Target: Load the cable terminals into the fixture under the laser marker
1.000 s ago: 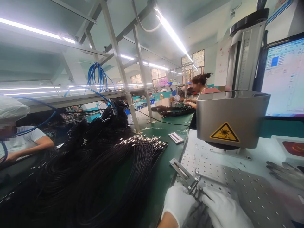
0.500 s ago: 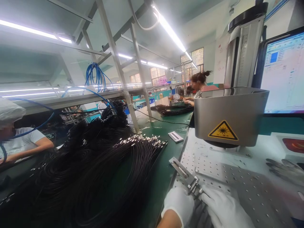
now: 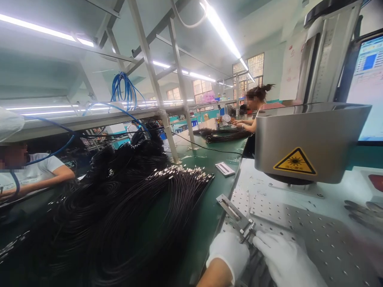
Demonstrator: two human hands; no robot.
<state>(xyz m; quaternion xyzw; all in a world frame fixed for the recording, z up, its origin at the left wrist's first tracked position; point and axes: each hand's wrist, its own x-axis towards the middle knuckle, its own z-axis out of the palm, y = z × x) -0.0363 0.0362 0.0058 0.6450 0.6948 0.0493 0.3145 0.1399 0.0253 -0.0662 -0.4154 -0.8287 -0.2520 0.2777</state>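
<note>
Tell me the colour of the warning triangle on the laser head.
Yellow with a black border, warning triangle, head view.

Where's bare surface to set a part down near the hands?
Free: perforated plate right of right hand, below laser head; green mat between cable pile and plate. Crowded: metal jig by left hand.
</note>
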